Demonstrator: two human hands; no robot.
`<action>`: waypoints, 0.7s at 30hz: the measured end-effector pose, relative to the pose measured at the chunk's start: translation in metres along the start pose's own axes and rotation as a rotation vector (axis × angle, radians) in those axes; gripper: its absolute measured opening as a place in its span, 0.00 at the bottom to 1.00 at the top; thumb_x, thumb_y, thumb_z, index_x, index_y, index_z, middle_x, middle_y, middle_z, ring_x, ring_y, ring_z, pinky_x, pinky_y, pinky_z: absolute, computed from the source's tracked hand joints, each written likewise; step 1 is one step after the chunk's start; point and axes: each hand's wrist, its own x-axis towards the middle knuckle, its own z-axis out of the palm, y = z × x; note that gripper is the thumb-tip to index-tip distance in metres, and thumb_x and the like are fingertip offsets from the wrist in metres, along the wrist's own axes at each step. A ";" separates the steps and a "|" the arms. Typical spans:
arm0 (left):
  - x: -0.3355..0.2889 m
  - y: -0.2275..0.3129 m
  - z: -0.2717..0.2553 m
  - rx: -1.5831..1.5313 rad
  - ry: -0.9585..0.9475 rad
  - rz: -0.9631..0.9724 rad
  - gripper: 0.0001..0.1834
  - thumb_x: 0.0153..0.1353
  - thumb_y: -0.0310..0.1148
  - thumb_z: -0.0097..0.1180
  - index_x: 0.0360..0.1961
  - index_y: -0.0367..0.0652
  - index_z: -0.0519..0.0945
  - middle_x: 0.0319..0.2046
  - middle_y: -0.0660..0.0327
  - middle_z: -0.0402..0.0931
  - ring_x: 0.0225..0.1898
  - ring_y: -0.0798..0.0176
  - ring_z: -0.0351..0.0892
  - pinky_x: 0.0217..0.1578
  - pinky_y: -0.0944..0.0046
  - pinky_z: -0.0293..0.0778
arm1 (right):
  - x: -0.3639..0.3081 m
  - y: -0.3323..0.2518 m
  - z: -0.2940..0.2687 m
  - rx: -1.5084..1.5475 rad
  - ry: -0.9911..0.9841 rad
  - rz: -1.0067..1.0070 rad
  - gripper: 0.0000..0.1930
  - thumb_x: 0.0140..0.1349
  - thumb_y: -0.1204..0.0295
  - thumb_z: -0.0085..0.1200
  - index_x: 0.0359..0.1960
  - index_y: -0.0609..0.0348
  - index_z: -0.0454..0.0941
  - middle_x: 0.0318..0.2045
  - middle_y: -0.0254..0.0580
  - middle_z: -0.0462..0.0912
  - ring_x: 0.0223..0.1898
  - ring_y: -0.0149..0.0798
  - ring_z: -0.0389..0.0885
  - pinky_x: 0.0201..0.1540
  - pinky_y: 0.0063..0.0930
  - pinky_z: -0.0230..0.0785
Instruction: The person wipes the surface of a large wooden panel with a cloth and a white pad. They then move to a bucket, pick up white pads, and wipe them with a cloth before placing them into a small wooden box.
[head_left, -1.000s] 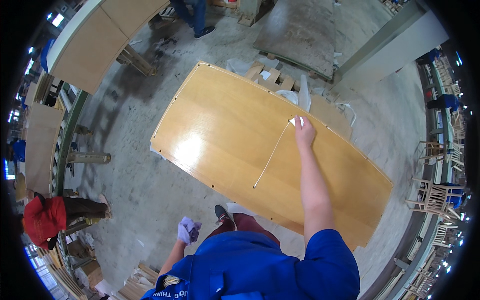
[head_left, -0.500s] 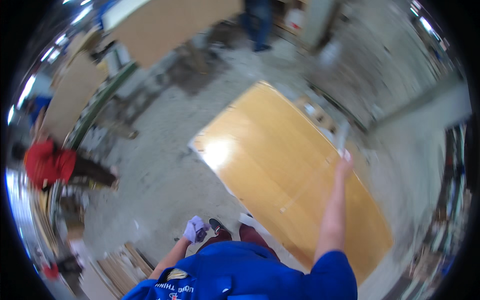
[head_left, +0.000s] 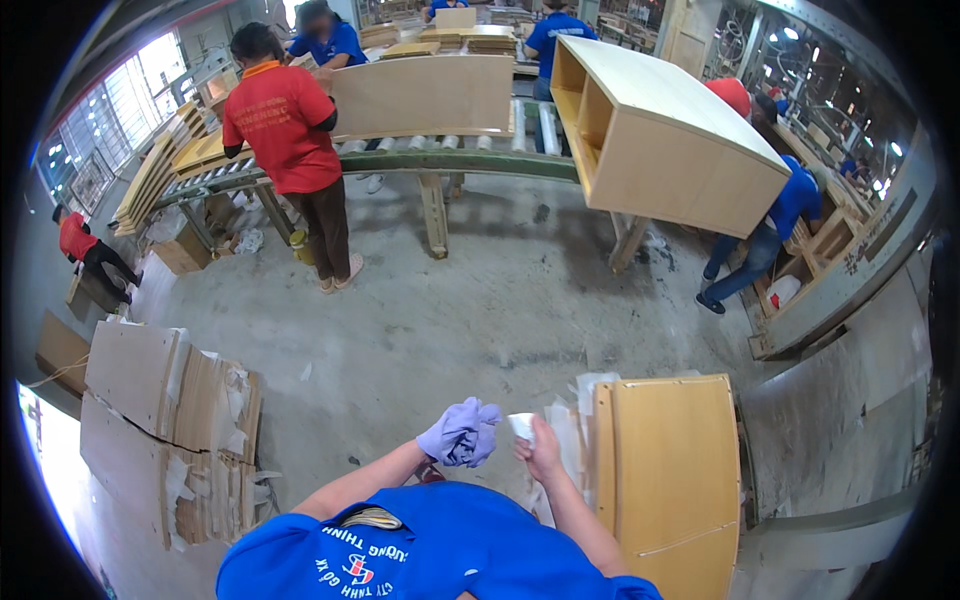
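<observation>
Left hand [head_left: 455, 435] grip closed on purple cloth [head_left: 468, 428], right hand [head_left: 540, 452] pinching small white piece [head_left: 522, 424], both held chest-high beside panel [head_left: 670, 480]. Judgement: keep cloth bunched tight, white piece pinched firm.

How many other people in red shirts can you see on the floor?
2. One person in a red shirt stands at the roller conveyor, upper left. Another in red bends at the far left edge. More may be hidden behind the cabinet.

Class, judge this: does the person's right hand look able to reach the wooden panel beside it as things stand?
Probably yes. The right hand, pinching a small white piece, hovers just left of the wooden panel, with only white sheets along the panel's edge between them.
</observation>
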 end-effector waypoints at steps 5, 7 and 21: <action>-0.017 0.026 -0.126 0.973 -0.012 0.220 0.09 0.61 0.33 0.51 0.29 0.40 0.69 0.26 0.63 0.71 0.26 0.66 0.71 0.29 0.68 0.70 | 0.094 0.034 0.131 -0.872 -0.147 -0.372 0.15 0.67 0.59 0.45 0.34 0.59 0.73 0.21 0.34 0.73 0.22 0.25 0.68 0.25 0.23 0.61; -0.046 -0.001 -0.179 0.500 0.084 -0.074 0.09 0.60 0.33 0.52 0.28 0.40 0.70 0.26 0.61 0.72 0.26 0.65 0.72 0.28 0.66 0.70 | 0.122 0.053 0.182 -0.989 -0.207 -0.404 0.16 0.66 0.59 0.46 0.34 0.61 0.74 0.24 0.33 0.75 0.28 0.27 0.71 0.32 0.24 0.64; -0.120 -0.003 -0.422 0.412 0.611 -0.331 0.10 0.50 0.35 0.55 0.28 0.40 0.74 0.22 0.52 0.72 0.22 0.48 0.75 0.22 0.55 0.69 | 0.333 0.130 0.405 -1.098 -0.763 -0.095 0.19 0.67 0.55 0.45 0.38 0.59 0.76 0.24 0.31 0.73 0.27 0.26 0.68 0.30 0.24 0.63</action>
